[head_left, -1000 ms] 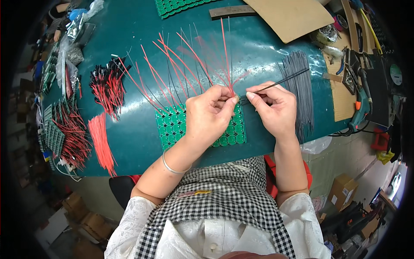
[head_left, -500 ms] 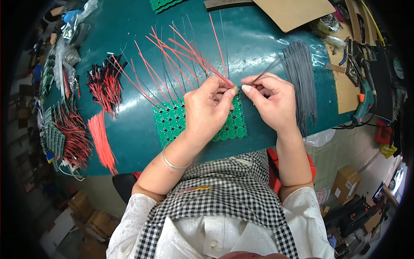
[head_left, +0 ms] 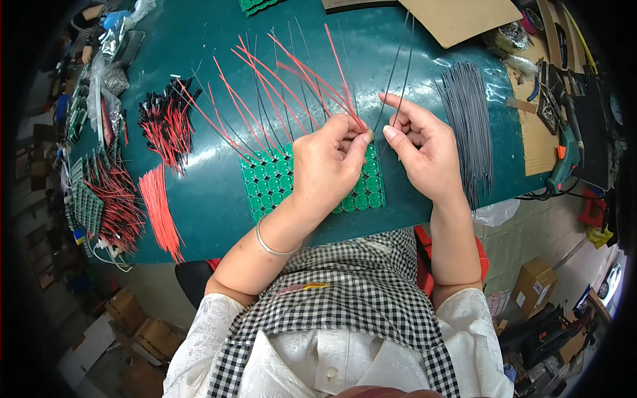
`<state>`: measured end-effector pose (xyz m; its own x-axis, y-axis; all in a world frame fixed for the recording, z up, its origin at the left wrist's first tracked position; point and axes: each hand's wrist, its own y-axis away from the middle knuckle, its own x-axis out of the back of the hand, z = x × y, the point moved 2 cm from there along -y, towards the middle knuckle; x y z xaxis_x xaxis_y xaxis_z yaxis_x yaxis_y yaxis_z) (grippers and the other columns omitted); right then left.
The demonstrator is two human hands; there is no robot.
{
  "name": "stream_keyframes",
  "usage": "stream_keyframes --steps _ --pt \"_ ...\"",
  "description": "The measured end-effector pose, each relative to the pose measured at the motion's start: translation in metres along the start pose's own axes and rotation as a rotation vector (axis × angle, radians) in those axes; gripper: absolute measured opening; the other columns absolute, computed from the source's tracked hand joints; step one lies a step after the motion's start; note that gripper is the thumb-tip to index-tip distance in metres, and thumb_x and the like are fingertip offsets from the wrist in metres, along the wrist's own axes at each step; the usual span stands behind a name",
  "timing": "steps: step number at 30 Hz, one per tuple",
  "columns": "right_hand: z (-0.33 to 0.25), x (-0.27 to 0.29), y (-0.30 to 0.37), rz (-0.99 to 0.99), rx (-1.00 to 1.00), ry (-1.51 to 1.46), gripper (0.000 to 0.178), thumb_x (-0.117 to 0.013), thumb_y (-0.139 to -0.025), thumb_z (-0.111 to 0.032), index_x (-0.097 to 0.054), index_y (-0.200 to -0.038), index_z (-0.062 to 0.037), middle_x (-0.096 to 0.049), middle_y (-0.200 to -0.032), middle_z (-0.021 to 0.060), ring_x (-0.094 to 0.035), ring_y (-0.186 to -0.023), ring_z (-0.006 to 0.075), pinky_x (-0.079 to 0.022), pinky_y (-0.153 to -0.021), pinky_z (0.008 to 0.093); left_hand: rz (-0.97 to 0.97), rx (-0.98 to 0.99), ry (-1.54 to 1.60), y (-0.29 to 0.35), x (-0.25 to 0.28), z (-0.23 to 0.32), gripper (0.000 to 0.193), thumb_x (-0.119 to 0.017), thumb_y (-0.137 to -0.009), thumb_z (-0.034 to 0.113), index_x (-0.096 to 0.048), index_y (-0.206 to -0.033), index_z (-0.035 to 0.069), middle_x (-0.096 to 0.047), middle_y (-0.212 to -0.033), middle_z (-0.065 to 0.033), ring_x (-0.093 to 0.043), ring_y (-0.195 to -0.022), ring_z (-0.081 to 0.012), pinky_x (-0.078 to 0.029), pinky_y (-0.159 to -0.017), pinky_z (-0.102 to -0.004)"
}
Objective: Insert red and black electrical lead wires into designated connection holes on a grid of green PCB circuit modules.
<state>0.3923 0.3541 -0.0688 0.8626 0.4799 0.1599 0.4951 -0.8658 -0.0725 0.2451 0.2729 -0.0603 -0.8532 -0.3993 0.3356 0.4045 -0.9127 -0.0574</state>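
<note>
My left hand (head_left: pixel 332 158) is closed in a pinch on several thin red wires (head_left: pixel 308 74) that fan up and away from its fingertips. It sits over a green circuit board panel (head_left: pixel 267 178) of many small round boards and hides the panel's middle. More red and dark wires stand up from the panel's far edge. Just to the right, my right hand (head_left: pixel 428 149) has black wire (head_left: pixel 405 69) between its thumb and fingers, pointing away from me. A second black wire (head_left: pixel 393 69) runs down close to the left fingertips; which hand has it I cannot tell.
Bundled grey-black wires (head_left: pixel 470 126) lie right of my right hand. At left are loose red wires (head_left: pixel 159 209), a red-and-black wire pile (head_left: pixel 166 126) and wired boards (head_left: pixel 89 205). Cardboard (head_left: pixel 461 20) lies at the far right, a green-handled tool (head_left: pixel 564 162) at the right edge.
The right fingers have spread and drawn slightly away from the left hand. Black wires now rise upright beside them. My left hand keeps its pinch on the red wires.
</note>
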Motion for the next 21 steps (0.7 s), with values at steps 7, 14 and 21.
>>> stream_keyframes --steps 7,14,21 --pt "-0.002 0.001 0.0 -0.027 -0.005 -0.008 0.042 -0.069 -0.087 0.003 -0.067 -0.129 -0.002 -0.058 -0.08 0.0 -0.049 -0.062 0.0038 -0.043 -0.054 0.0206 0.032 -0.198 -0.176 0.002 -0.002 -0.002 0.015 -0.075 -0.088 -0.002 -0.07 -0.101 -0.004 -0.075 -0.079 -0.0103 -0.072 -0.066 -0.01 -0.057 -0.058 -0.0243" --pt "-0.018 0.011 0.01 0.136 -0.03 -0.237 0.049 -0.065 -0.092 0.006 -0.056 -0.14 0.0038 -0.057 -0.09 -0.0024 -0.052 -0.074 0.0018 -0.045 -0.067 0.016 0.045 -0.246 -0.3 0.003 -0.001 -0.002 0.039 -0.074 -0.086 -0.003 -0.068 -0.124 -0.001 -0.076 -0.082 -0.0121 -0.071 -0.063 -0.011 -0.056 -0.057 -0.0254" --pt "-0.037 0.062 0.037 0.298 -0.081 0.64 0.039 -0.074 -0.084 0.002 -0.069 -0.123 0.0007 -0.063 -0.078 0.0036 -0.057 -0.066 0.008 -0.047 -0.062 0.0232 0.223 -0.217 -0.023 0.01 0.049 0.036 0.039 -0.072 -0.087 -0.004 -0.067 -0.126 -0.002 -0.075 -0.083 -0.0074 -0.067 -0.066 -0.0073 -0.055 -0.06 -0.0228"
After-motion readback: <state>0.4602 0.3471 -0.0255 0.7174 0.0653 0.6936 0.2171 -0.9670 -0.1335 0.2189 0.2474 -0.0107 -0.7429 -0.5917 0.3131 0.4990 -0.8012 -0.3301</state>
